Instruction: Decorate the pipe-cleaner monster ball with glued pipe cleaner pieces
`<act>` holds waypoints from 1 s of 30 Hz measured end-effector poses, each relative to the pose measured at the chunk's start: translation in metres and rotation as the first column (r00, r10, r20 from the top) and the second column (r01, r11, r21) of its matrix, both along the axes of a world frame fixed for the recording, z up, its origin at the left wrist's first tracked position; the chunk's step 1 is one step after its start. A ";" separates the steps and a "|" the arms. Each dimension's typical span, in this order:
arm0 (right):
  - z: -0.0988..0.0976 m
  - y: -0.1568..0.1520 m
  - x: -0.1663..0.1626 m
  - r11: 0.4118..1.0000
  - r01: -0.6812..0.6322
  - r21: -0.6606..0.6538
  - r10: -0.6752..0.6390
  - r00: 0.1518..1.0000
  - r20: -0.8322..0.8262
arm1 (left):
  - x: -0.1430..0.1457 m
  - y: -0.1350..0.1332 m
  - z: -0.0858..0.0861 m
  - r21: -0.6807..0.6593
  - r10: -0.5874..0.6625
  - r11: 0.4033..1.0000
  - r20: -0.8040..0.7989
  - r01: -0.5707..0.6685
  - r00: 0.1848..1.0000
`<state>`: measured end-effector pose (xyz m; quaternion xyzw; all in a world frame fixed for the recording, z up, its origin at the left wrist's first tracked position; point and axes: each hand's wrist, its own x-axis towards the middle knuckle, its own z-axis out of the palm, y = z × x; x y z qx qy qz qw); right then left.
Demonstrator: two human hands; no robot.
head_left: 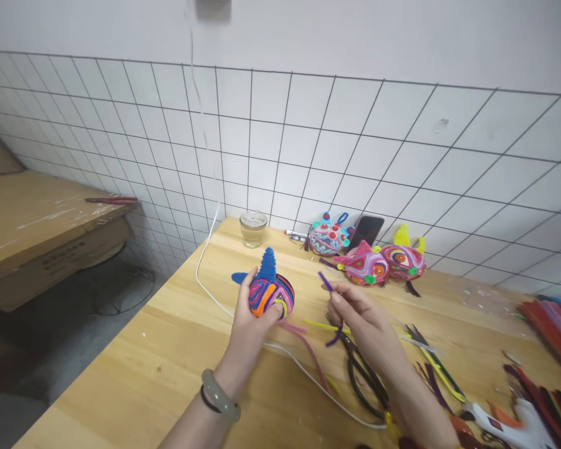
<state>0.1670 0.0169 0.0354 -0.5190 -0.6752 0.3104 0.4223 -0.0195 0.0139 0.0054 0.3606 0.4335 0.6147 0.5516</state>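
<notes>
My left hand [256, 312] is wrapped round a fish-shaped craft ornament [264, 294] covered in pink, purple, orange and yellow strips, with blue fins standing up from it. To the right, my right hand [358, 312] pinches a short purple pipe cleaner [326, 282] between thumb and fingers; its lower end curls out below the hand. Black-handled scissors [362, 377] lie on the table partly under my right hand. Pink strips [308, 349] trail over the wood beside the ornament.
Finished-looking colourful ornaments [367, 265] sit near the tiled wall with a phone [367, 231]. A glass of liquid [253, 229] stands at the table's back corner. A white cable [206, 287] crosses the table. At right lie a glue gun [505, 424], tweezers [442, 371] and bundled pipe cleaners [551, 330].
</notes>
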 end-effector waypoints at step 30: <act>0.007 -0.011 -0.012 0.980 -0.157 0.119 0.121 0.957 0.264 | 0.010 -0.010 0.001 -0.032 -0.262 0.964 0.042 0.264 0.964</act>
